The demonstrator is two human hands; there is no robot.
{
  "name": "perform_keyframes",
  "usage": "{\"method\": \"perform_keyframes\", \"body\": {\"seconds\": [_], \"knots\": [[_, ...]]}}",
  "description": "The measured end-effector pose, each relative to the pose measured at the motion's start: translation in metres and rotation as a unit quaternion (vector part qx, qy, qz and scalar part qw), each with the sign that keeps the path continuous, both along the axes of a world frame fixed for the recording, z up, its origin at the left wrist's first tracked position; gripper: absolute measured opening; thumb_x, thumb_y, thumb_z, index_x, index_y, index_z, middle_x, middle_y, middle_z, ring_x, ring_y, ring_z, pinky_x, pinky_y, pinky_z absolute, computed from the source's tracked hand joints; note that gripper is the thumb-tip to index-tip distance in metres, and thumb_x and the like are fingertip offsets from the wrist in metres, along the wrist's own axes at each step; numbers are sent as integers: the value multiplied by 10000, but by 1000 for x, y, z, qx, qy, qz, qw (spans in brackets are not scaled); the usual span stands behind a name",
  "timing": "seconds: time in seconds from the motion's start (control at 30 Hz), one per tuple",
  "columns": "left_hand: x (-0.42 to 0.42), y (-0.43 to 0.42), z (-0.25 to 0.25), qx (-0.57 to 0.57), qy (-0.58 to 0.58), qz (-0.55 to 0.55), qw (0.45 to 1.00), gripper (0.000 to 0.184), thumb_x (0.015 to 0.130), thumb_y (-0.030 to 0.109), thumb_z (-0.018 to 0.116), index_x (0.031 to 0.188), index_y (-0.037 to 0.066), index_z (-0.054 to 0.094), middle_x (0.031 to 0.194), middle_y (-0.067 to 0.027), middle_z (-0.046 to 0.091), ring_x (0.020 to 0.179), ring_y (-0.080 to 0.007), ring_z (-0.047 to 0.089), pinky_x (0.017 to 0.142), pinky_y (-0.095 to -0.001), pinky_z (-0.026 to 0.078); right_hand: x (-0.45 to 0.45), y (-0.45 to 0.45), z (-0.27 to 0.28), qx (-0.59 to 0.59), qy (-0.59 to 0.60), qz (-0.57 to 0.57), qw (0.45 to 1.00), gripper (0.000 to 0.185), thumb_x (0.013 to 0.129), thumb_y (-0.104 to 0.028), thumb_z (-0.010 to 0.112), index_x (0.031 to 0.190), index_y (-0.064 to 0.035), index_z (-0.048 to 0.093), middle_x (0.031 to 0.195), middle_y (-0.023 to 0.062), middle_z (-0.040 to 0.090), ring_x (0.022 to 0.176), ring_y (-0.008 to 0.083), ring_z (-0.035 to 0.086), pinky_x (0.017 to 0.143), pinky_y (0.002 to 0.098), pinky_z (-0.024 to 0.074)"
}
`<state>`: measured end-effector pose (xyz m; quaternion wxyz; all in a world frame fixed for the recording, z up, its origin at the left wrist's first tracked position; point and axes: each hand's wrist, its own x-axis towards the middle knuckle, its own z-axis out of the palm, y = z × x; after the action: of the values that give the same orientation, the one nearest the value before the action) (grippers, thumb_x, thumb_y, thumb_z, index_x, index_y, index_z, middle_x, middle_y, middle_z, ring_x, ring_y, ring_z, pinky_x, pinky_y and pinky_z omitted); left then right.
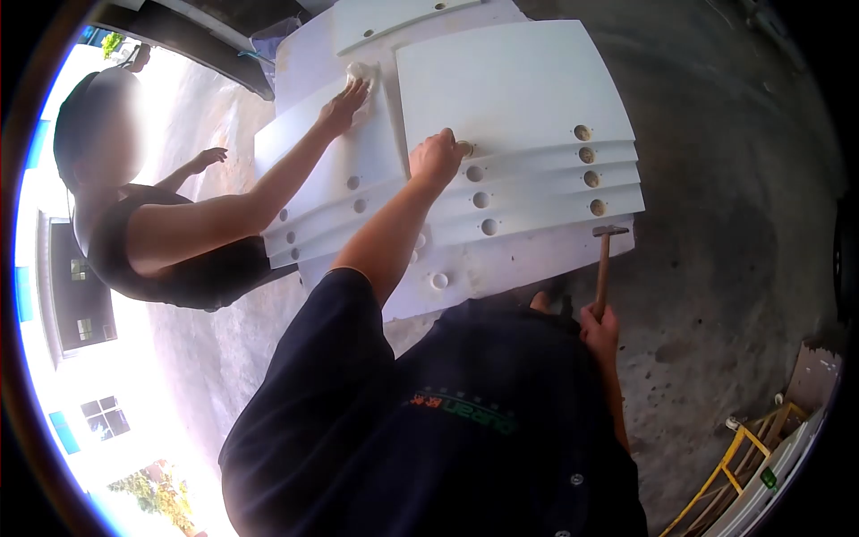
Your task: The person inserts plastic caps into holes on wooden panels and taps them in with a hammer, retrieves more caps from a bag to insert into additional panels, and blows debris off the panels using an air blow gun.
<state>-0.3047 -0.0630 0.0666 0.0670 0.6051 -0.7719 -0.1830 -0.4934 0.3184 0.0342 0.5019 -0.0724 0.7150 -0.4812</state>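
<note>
My left hand [435,158] is closed, its fingertips at the left round hole [465,149] near the front edge of the top white panel [510,85]. Whatever is between those fingers, if anything, is hidden. Under that panel lie several similar ones, stepped toward me so their holes show. My right hand [600,328] grips the wooden handle of a hammer [603,268], head up, off the table's front right corner. A small white ring-shaped piece [438,281] lies on the table [501,264] in front of the stack.
Across to the left, another person [170,228] presses a white cloth [361,98] on a second panel stack [309,134]. One more panel [394,20] lies at the far end. A yellow metal frame [738,452] stands at the lower right on the concrete floor [716,295].
</note>
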Motion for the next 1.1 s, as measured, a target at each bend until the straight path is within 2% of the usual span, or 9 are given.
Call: {"method": "perform_keyframes", "body": {"seconds": [0.17, 0.5, 0.67, 0.7, 0.73, 0.83, 0.87, 1.0, 1.1], "knots": [[-6, -6, -6, 17, -13, -4, 1000, 248, 855, 309, 596, 902, 66, 614, 892, -168, 692, 857, -365, 647, 748, -458, 492, -3, 7, -3, -4, 2, -18, 1000, 104, 924, -104, 606, 920, -71, 507, 650, 11, 497, 459, 84, 441, 401, 228, 351], [-3, -6, -16, -5, -37, -19, 999, 243, 914, 306, 541, 931, 69, 592, 919, -160, 687, 909, -371, 640, 773, -466, 492, -3, 5, 8, -14, 1, -9, 1000, 92, 931, -94, 590, 908, -73, 503, 634, 5, 490, 443, 86, 437, 395, 241, 353], [7, 3, -4, 18, -8, -82, 996, 275, 906, 275, 527, 1134, 170, 641, 965, -134, 695, 925, -354, 647, 803, -453, 505, 0, 4, 1, -15, 7, -10, 1000, 94, 930, -100, 591, 906, -76, 504, 637, 1, 490, 451, 79, 438, 406, 229, 353], [10, 8, -4, 27, -12, -96, 995, 310, 900, 263, 526, 1178, 197, 644, 974, -130, 696, 928, -350, 649, 807, -451, 508, 0, 4, 2, -13, 7, -15, 1000, 93, 930, -101, 591, 907, -77, 504, 638, 0, 490, 454, 76, 437, 409, 225, 351], [12, 13, -2, 27, -44, -114, 992, 418, 868, 194, 515, 1272, 249, 607, 966, -129, 697, 921, -339, 657, 810, -454, 513, 1, 3, 4, -10, 6, -21, 1000, 91, 931, -103, 590, 907, -77, 505, 639, -1, 490, 458, 74, 436, 412, 220, 350], [18, 20, -13, -7, -67, -132, 989, 476, 840, 136, 499, 1285, 277, 588, 952, -130, 697, 907, -334, 663, 808, -459, 516, 3, -1, 11, 12, -1, -32, 999, 89, 932, -106, 587, 908, -77, 506, 645, -3, 491, 469, 67, 434, 417, 211, 345], [19, 21, -15, -15, -74, -143, 987, 444, 830, 116, 505, 1255, 212, 592, 941, -130, 696, 888, -334, 669, 790, -453, 522, 4, -2, 12, 21, -4, -35, 999, 88, 932, -106, 586, 908, -76, 507, 647, -3, 492, 473, 65, 434, 419, 208, 343], [10, 10, -2, 3, -170, -223, 960, 292, 836, 84, 495, 1105, 78, 609, 926, -128, 695, 860, -336, 676, 746, -438, 528, 8, 0, 12, 10, -21, -18, 1000, 92, 930, -107, 590, 905, -77, 507, 654, -6, 494, 480, 67, 428, 428, 212, 343], [4, 2, 15, 44, -187, -234, 953, 319, 838, 73, 486, 1128, 111, 615, 950, -123, 694, 892, -329, 672, 766, -444, 522, 8, -4, 11, -17, -21, 1, 1000, 93, 924, -100, 600, 904, -79, 512, 658, -12, 491, 486, 64, 428, 435, 215, 342]]}}
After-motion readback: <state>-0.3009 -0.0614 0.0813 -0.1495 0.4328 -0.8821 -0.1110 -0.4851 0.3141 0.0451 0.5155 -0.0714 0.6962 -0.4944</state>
